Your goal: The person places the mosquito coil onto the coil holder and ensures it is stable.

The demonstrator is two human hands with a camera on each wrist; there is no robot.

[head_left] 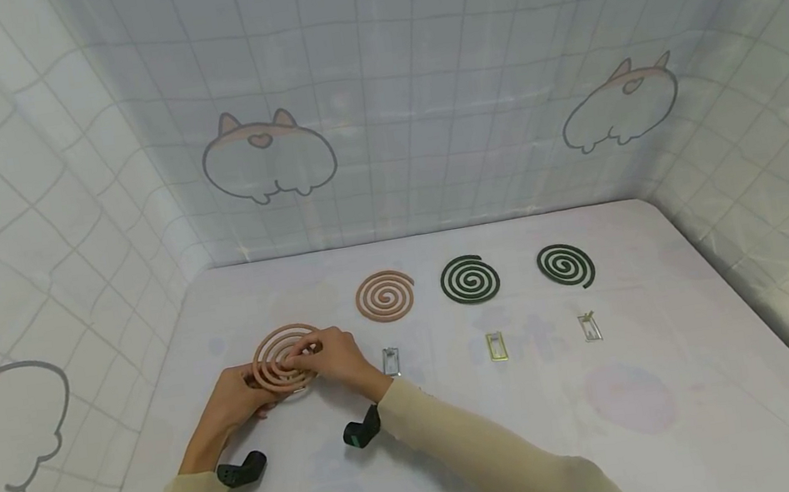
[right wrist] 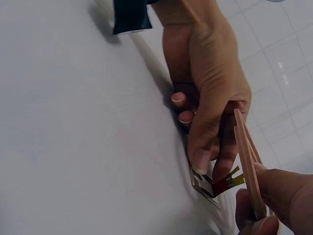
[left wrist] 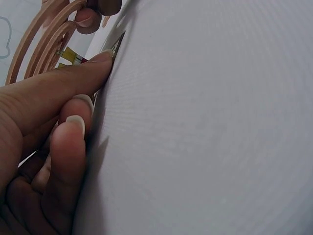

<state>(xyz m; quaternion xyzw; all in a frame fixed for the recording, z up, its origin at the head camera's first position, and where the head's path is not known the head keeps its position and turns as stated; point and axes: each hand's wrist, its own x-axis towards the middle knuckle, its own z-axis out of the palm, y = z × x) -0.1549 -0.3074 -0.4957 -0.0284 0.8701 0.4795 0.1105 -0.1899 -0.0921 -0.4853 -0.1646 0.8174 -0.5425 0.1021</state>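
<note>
A brown mosquito coil (head_left: 265,350) is pinched near its centre by my right hand (head_left: 338,359), tilted over the left part of the table. Below it, my left hand (head_left: 235,401) holds a small metal coil stand (right wrist: 205,191) down at the tabletop, thumb on its flat frame. The stand's upright prong (right wrist: 228,182), coloured red and yellow, points at the coil's middle. In the right wrist view the coil (right wrist: 248,166) is close to the prong's tip; whether they touch I cannot tell. The coil hides most of the stand in the head view.
Another brown coil (head_left: 386,297) and two dark green coils (head_left: 471,279) (head_left: 564,264) lie in a row behind. Before them sit a silver stand (head_left: 393,373), a yellowish stand (head_left: 499,358) and another silver stand (head_left: 593,338). Tiled-pattern cloth (head_left: 383,113) surrounds the white table (head_left: 469,454).
</note>
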